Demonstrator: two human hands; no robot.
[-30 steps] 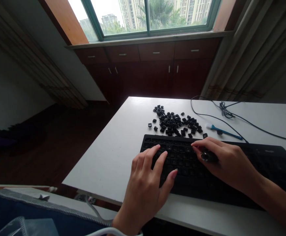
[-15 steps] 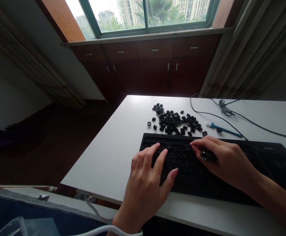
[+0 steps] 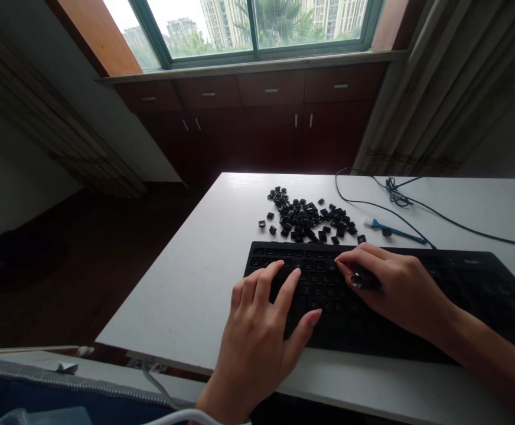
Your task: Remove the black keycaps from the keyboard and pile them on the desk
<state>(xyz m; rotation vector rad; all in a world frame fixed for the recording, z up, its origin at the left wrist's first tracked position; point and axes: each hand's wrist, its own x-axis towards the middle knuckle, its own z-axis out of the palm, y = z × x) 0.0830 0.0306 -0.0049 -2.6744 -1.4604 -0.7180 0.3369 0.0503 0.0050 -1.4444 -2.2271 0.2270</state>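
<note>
Held hands apart: spread left hand (image 3: 255, 324) over keyboard (image 3: 341, 333) on table (image 3: 164, 289); gripped dark object (image 3: 358, 281) in right hand (image 3: 393, 280), with fingertip contents too small to tell. Showed loose keycaps (image 3: 302, 218) just beyond keyboard, brush (image 3: 397, 230) to their right, cable (image 3: 398, 195) farther back.

Black keyboard (image 3: 341, 336), long, flat on the white desk (image 3: 173, 283), square sockets showing at left end. Black keycaps (image 3: 299, 218) heaped loosely just beyond it, strays around. Dark tool (image 3: 366, 279), shiny-tipped, in right hand (image 3: 394, 283) over keyboard.
</note>
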